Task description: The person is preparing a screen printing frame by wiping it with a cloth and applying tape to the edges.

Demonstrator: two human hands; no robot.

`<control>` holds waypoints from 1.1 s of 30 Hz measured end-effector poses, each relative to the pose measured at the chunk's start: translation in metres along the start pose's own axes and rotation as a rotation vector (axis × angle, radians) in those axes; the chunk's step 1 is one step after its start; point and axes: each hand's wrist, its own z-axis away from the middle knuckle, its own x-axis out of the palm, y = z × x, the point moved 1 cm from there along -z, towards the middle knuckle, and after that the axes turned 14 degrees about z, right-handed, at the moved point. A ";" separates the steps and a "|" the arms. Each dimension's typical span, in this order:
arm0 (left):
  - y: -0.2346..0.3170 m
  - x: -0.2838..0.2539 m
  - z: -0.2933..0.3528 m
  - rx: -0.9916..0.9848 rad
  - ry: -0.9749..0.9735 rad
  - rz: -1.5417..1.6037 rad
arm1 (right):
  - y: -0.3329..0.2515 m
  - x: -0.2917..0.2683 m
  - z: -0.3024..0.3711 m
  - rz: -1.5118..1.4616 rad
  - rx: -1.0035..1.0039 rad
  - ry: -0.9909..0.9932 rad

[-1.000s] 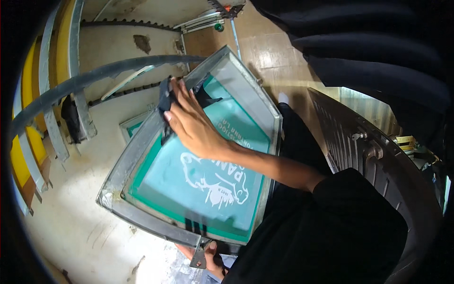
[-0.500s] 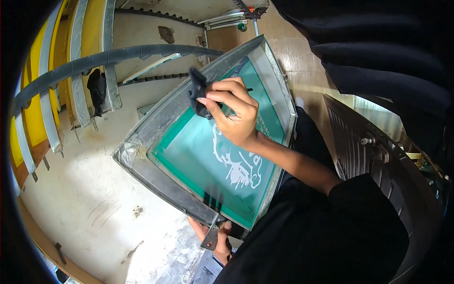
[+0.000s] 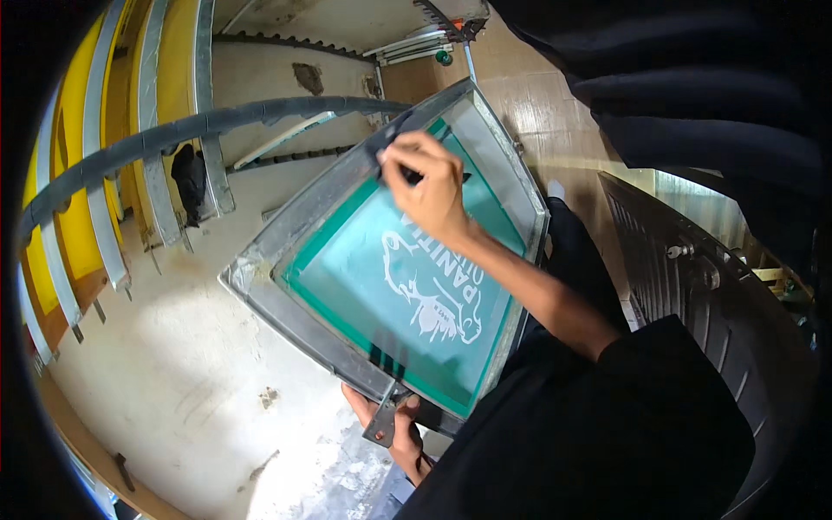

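A screen-printing frame (image 3: 303, 208) with grey metal-looking edges is tilted in front of me, its green-bordered mesh (image 3: 347, 260) bearing a white stencil design. My left hand (image 3: 400, 433) grips its lower edge, beside a small metal bracket (image 3: 381, 426). In my right hand (image 3: 429, 186), a bunched black cloth (image 3: 392, 137) is pinched between fingers and thumb at the upper-left side of the frame. The cloth and fingertips are slightly blurred, and the hand hides part of the mesh.
Several yellow screens with metal edges (image 3: 95, 156) stand on a rack at the left, behind a dark curved bar (image 3: 260, 111). Another black cloth (image 3: 188, 184) hangs there. A dark door (image 3: 676, 260) is on the right; a pale stained wall (image 3: 191, 364) lies beyond the frame.
My right hand has brought the black cloth up along the frame's upper-left side, toward the upper corner. The whole view has shifted slightly; my left hand keeps its hold.
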 end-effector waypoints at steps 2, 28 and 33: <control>0.005 -0.005 0.009 -0.044 0.094 -0.067 | -0.029 0.002 0.009 -0.072 0.074 -0.038; -0.012 -0.024 0.002 -0.145 0.200 -0.040 | 0.042 0.030 -0.015 -0.237 0.383 -0.327; -0.015 -0.037 0.003 -0.176 0.230 -0.050 | -0.021 0.033 0.030 -0.404 0.451 -0.414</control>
